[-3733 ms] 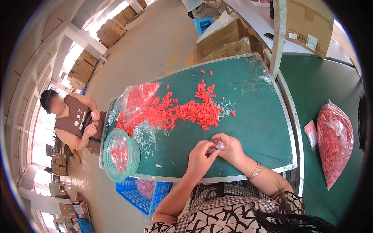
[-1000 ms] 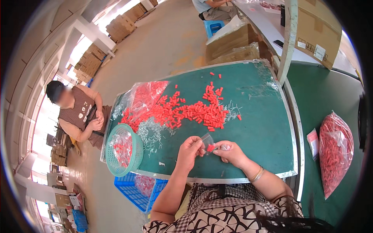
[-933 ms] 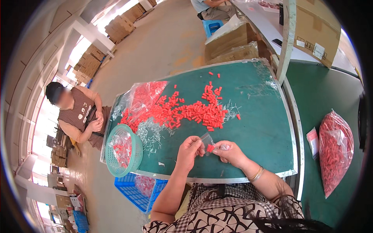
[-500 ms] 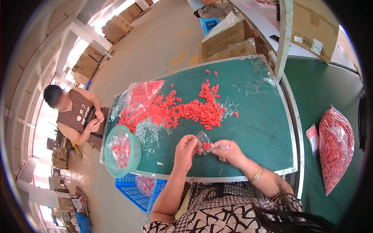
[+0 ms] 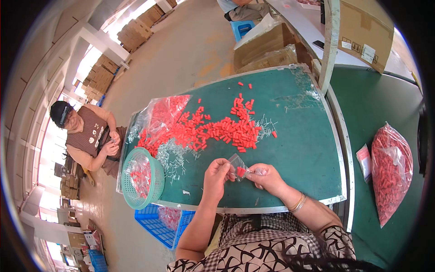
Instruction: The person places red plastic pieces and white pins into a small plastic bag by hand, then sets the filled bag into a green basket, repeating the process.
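Observation:
Near the table's front edge, a small clear plastic bag [image 5: 236, 162] with a few red plastic pieces in it is held between my hands. My left hand [image 5: 217, 176] pinches its left side between thumb and fingers. At the bag's lower right, my right hand [image 5: 269, 177] is closed on its edge; a bit of clear plastic also shows among those fingers. Beyond my hands lies a heap of small red cylindrical pieces [image 5: 233, 131]. Thin silvery screws or pins lie in a pile [image 5: 172, 156] to the left, with more [image 5: 266, 124] right of the heap.
A green mesh basket [image 5: 157, 179] holding filled bags stands at the table's left corner, above a blue crate [image 5: 156, 229]. A large open bag of red pieces [image 5: 170, 109] lies behind it. Another full bag [image 5: 392, 174] rests at right. A co-worker [image 5: 93, 131] is at far left.
My hands keep nearly the same hold on the small bag, with only slight shifts. The co-worker's head has turned a little.

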`<state>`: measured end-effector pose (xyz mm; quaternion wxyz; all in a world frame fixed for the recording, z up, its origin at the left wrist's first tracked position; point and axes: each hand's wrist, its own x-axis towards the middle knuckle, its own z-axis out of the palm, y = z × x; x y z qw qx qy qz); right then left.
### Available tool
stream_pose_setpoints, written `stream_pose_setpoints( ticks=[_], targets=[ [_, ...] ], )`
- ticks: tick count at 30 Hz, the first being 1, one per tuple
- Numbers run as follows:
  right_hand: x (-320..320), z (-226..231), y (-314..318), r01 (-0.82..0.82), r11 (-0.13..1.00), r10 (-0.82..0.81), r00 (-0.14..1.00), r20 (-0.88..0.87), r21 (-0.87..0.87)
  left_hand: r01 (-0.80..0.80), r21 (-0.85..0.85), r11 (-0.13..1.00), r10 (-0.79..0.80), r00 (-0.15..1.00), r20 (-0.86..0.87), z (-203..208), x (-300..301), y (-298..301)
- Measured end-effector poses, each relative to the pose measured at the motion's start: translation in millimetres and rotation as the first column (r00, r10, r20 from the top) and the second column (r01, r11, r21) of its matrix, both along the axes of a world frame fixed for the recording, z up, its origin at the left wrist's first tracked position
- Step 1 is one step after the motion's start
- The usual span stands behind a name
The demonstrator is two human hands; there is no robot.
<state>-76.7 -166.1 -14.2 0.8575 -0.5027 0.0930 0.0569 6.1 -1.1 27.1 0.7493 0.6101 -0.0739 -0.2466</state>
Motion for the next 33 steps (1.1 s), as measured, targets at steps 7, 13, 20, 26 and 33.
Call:
stream_pose_setpoints(
  ticks=[7, 13, 20, 26, 33],
  targets=[
    [-2, 0, 0, 0.008, 1.0, -0.007, 0.999, 0.034, -0.024, -0.007, -0.007, 1.0, 0.007, 1.0, -0.024, -6, 0, 2],
    [-2, 6, -1, 0.009, 0.999, -0.007, 0.999, 0.035, -0.041, -0.011, -0.018, 1.0, 0.01, 1.0, -0.03, -7, 1, 1],
    [-2, 1, -1, 0.023, 1.0, -0.024, 0.999, 0.038, 0.021, -0.006, -0.015, 1.0, 0.005, 1.0, -0.028, -7, 0, -2],
    [-2, -1, 1, 0.031, 0.997, -0.033, 0.999, 0.023, 0.076, -0.016, -0.013, 1.0, 0.016, 1.0, -0.021, -11, 0, 1],
    [-2, 2, 1, 0.025, 0.986, -0.025, 1.0, -0.004, 0.166, -0.056, -0.017, 0.998, 0.056, 0.998, -0.019, -10, -14, -8]
  ],
)
